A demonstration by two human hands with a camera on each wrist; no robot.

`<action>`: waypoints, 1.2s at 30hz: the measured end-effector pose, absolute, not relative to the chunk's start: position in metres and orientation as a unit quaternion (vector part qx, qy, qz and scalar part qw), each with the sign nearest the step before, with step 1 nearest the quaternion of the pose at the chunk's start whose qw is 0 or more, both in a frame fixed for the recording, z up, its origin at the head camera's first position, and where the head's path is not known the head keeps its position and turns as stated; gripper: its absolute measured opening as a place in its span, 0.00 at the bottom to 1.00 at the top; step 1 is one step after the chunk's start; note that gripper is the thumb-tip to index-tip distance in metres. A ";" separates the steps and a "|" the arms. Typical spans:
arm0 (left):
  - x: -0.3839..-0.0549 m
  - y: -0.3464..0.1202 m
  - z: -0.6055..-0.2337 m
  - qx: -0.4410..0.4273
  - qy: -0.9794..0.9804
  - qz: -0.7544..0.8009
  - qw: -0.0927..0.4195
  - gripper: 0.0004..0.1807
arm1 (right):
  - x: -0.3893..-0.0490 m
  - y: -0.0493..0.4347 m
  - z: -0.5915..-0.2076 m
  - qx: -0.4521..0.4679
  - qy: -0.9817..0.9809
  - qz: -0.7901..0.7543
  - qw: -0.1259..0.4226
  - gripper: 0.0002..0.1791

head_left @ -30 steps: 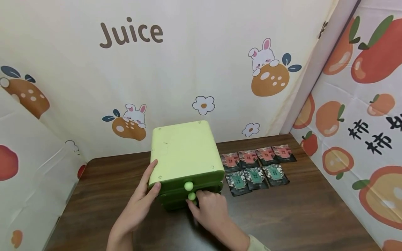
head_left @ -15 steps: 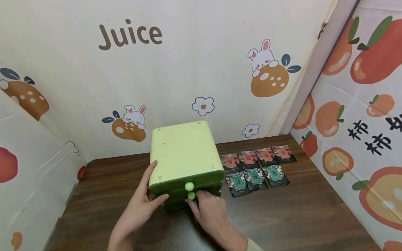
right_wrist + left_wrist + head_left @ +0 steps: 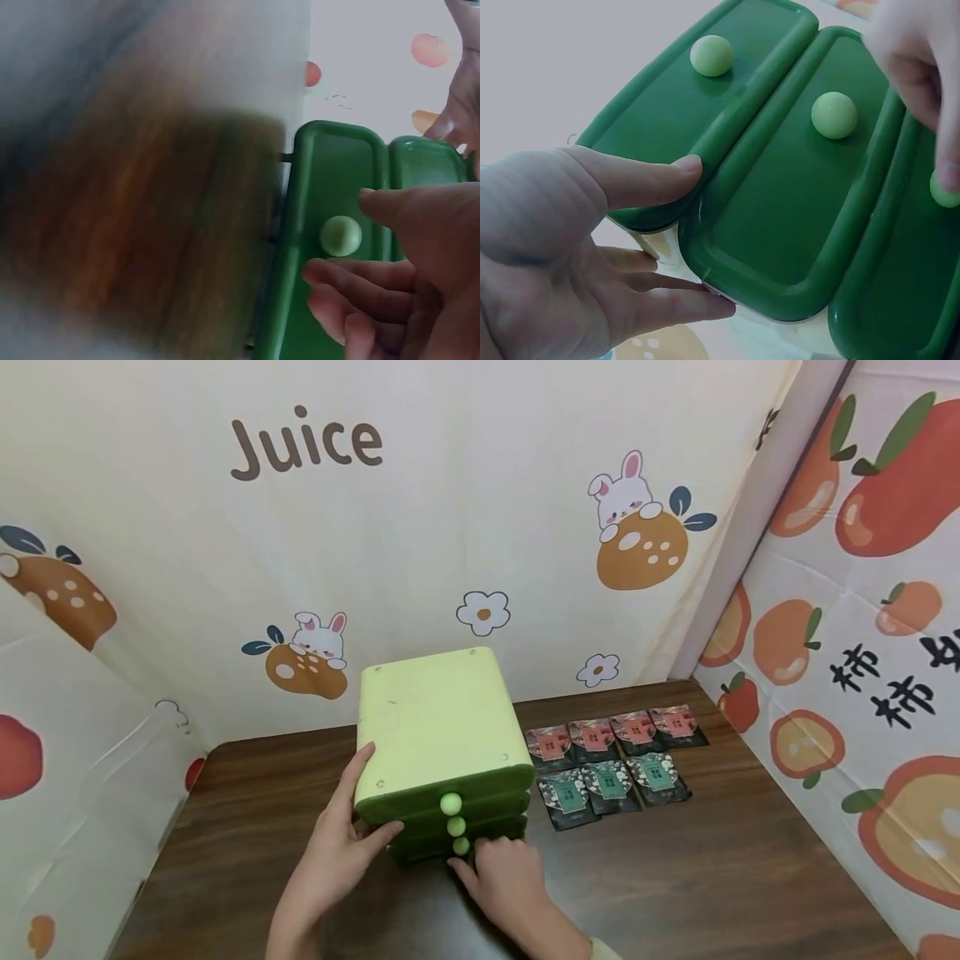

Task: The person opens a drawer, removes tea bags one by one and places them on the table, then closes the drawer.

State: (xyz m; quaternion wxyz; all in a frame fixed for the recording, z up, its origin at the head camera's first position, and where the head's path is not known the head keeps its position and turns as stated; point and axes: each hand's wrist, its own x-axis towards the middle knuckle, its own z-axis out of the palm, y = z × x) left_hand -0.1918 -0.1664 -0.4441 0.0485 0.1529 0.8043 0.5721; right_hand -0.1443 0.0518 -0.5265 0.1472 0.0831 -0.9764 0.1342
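A small drawer box (image 3: 435, 718) with a pale green top and dark green drawer fronts stands on the table. Round pale knobs mark the top drawer (image 3: 711, 56), the middle drawer (image 3: 834, 115) and the bottom drawer (image 3: 341, 235). My left hand (image 3: 337, 843) holds the box's left front corner, thumb on the top drawer's front and fingers along the side. Low at the front, my right hand (image 3: 510, 877) has its thumb and loosely bent fingers around the bottom knob. The right wrist view shows a gap between thumb and knob.
Several black sachets with red labels (image 3: 596, 739) lie in a row right of the box. In front of them are 3 with green labels (image 3: 611, 785). A printed cloth (image 3: 420, 527) hangs behind the brown wooden table (image 3: 675, 877); another cloth (image 3: 855, 635) bounds the right.
My right hand has moved down from the middle knob to the bottom one, so that knob shows in the head view. My left thumb has slid from the top corner onto the drawer front.
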 end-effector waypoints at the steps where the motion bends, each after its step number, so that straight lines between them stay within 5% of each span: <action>1: -0.192 -0.167 -0.444 0.154 0.804 0.573 0.049 0.59 | -0.146 0.051 -0.528 0.079 -0.979 0.129 0.138 0.30; 23: -0.191 -0.167 -0.444 0.171 0.795 0.581 0.040 0.57 | -0.143 0.043 -0.533 0.064 -0.983 0.136 0.102 0.34; 31: -0.192 -0.169 -0.442 0.186 0.802 0.566 0.049 0.69 | -0.144 0.043 -0.532 0.065 -0.980 0.157 0.100 0.34; 36: -0.192 -0.167 -0.446 0.183 0.818 0.545 0.017 0.65 | -0.144 0.042 -0.532 0.063 -0.980 0.166 0.091 0.34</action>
